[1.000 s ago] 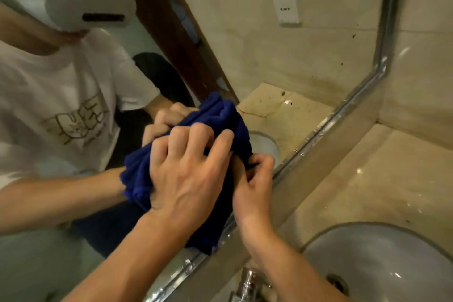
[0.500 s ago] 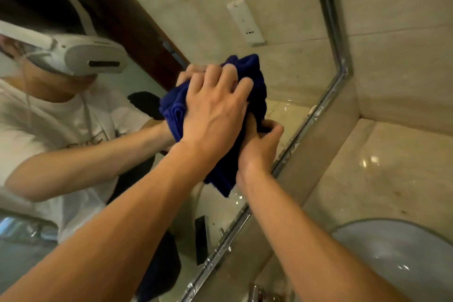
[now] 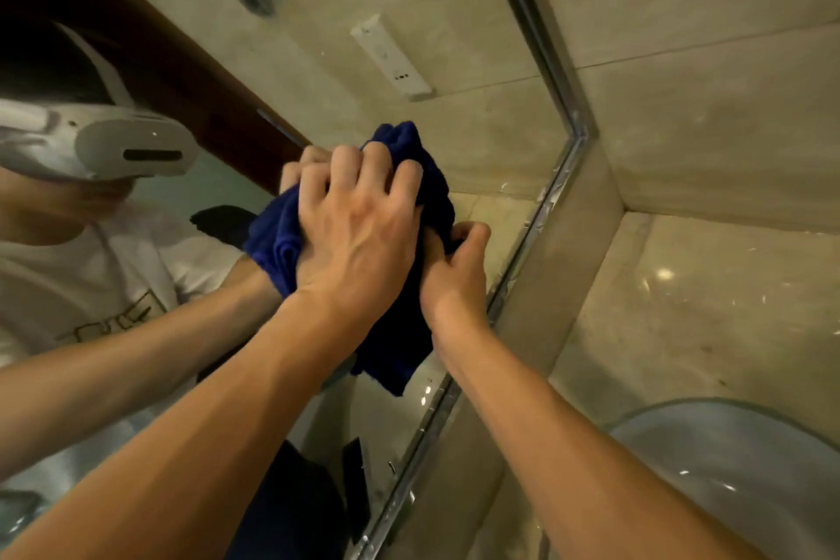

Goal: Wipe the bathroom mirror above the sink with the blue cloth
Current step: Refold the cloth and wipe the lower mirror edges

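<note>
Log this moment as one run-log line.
left hand presses cloth on mirror | right hand pinches cloth edge | sink below

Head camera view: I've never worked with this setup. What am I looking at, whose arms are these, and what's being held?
This one picture comes from a camera worn on the person's head, looking forward and down. The two bare arms are the person's own. The left hand presses a bunched blue cloth against the mirror, fingers curled into it. The right hand pinches the cloth's edge beside it. The figure at left in the white shirt with a headset is the person's reflection in the glass. A metal frame edges the mirror. Below right is the sink basin, set in a stone counter.
</note>
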Tool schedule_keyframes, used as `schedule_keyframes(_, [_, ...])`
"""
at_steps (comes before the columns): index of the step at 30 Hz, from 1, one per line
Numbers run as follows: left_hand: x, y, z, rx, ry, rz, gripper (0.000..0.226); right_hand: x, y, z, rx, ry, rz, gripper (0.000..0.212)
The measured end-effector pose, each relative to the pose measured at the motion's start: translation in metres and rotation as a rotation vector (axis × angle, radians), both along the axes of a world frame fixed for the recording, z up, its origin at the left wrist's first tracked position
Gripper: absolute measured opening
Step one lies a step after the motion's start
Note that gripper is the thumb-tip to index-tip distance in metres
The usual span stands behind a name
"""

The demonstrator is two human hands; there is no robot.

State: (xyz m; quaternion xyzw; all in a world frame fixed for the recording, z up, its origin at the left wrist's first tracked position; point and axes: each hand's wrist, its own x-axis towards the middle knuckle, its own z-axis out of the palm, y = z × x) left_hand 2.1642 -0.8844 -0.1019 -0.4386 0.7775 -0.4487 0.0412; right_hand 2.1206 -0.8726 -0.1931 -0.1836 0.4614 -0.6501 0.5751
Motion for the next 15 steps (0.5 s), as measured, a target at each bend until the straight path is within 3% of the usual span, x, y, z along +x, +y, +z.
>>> schedule_keyframes(3, [-0.023, -0.024, 0.0, 0.016, 0.014, -0.104, 0.019, -0.013, -0.026, -0.002, 0.017, 0.148, -0.058, 0.024])
schedule_keyframes(7, [-0.068, -0.075, -0.007, 0.026, -0.025, -0.147, 0.021, -0.061, -0.077, -0.006, 0.023, 0.103, -0.056, 0.027])
schedule_keyframes(15, [-0.129, -0.133, -0.033, 0.055, -0.047, -0.138, 0.031, -0.117, -0.137, -0.043, 0.013, 0.268, -0.102, 0.015])
